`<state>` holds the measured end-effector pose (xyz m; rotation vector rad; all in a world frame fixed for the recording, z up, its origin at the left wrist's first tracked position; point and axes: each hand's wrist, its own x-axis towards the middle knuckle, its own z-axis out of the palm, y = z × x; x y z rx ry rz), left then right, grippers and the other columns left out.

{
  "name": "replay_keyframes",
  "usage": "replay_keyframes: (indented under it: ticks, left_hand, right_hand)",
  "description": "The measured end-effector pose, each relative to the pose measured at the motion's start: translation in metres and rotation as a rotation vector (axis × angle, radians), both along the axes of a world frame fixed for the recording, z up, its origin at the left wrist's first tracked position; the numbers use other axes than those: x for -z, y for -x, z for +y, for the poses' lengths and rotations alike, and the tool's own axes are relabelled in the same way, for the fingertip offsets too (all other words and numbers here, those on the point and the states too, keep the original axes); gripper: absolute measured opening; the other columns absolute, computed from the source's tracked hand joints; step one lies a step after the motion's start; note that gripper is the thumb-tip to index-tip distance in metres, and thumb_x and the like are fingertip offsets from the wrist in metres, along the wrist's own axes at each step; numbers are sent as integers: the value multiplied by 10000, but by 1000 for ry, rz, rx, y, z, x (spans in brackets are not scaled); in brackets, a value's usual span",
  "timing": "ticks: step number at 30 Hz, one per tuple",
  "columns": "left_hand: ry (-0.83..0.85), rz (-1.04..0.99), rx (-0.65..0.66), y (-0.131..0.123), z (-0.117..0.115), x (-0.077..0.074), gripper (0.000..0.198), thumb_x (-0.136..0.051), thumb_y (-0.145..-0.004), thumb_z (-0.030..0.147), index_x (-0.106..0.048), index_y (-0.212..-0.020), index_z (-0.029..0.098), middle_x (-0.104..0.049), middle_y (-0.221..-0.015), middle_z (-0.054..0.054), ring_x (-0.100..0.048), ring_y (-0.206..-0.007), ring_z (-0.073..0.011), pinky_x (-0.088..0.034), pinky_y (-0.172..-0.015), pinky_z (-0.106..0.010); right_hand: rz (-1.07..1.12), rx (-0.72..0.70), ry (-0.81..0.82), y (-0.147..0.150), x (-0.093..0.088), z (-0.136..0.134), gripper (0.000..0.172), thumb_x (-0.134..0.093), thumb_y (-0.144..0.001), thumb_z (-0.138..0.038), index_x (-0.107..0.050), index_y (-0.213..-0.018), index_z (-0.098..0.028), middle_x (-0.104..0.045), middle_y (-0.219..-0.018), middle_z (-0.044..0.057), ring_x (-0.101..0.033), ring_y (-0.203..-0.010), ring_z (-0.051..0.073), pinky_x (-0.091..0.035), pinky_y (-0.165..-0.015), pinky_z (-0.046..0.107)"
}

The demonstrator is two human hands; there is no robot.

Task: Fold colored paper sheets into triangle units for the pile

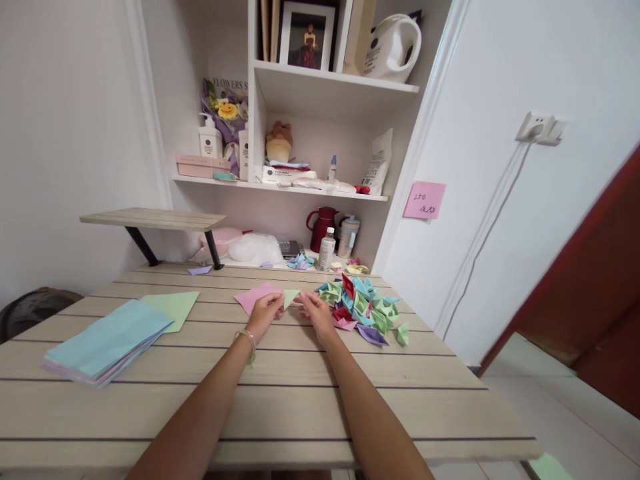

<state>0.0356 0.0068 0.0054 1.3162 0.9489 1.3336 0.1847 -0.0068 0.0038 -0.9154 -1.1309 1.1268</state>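
A small piece of folded light-green paper is held up between my two hands over the middle of the table. My left hand pinches its left side. At its right edge, the fingers of my right hand are closed on it, with the fingertips partly hidden. Under and behind my left hand lies a pink square of paper. Just right of my right hand is a heap of folded paper boats in green, blue, red, pink and purple.
A stack of blue paper lies at the left, beside a green sheet. Toward the back stand a small raised shelf, a clear bottle and a red jug. A single green boat sits right of the heap.
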Motion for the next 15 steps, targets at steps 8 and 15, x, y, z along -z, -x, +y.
replay_keyframes:
  ticks: [8, 15]
  left_hand:
    - [73, -81, 62, 1, 0, 1, 378, -666, -594, 393, -627, -857, 124, -627, -680, -40, -564, -584, -101, -447, -568, -218]
    - [55, -69, 39, -1, -2, 0, 381, -694, -569, 367, -610, -843, 117, -635, -649, -33, -570, -552, -98, -445, -543, -216]
  right_hand:
    - [-104, -76, -78, 2, 1, -2, 389, -657, -602, -427, -663, -902, -180, -671, -802, 56, -600, -655, 151, -440, -521, 228]
    - [-105, -50, -72, 2, 3, 0, 398, -644, -612, -419, -652, -918, -163, -665, -771, 53, -598, -634, 147, -434, -511, 222]
